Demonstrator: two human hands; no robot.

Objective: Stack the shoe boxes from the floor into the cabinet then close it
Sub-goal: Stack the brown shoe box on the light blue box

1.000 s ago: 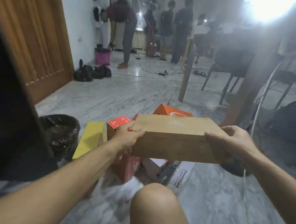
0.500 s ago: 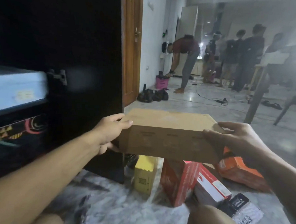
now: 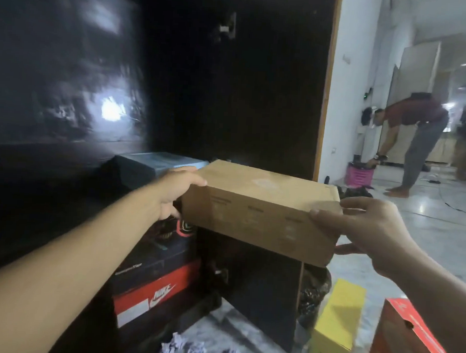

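- Marble floor [image 3: 436, 235] runs pale and glossy to the right, where a bent-over person [image 3: 415, 132] reaches into a pink basket [image 3: 359, 174].
- Dark cabinet [image 3: 230, 95] fills the left, its door [image 3: 261, 291] swung open toward the room.
- Inside it sits a stack: a red-and-white shoe box [image 3: 153, 293] at the bottom, a black shoe box [image 3: 157, 250] on that, and a grey-blue box [image 3: 157, 164] on top.
- Both hands carry a plain brown cardboard shoe box [image 3: 260, 204] in the air, tilted, just in front of the stack.
- Left hand [image 3: 177, 192] grips the box's left end, fingers curled over the top edge.
- Right hand [image 3: 364, 231] clasps the right end, thumb on the near face.
- A yellow box [image 3: 337, 327] and a red box [image 3: 412, 345] wait on the floor by the door.
- Crumpled paper [image 3: 185, 349] lies near the cabinet's foot.
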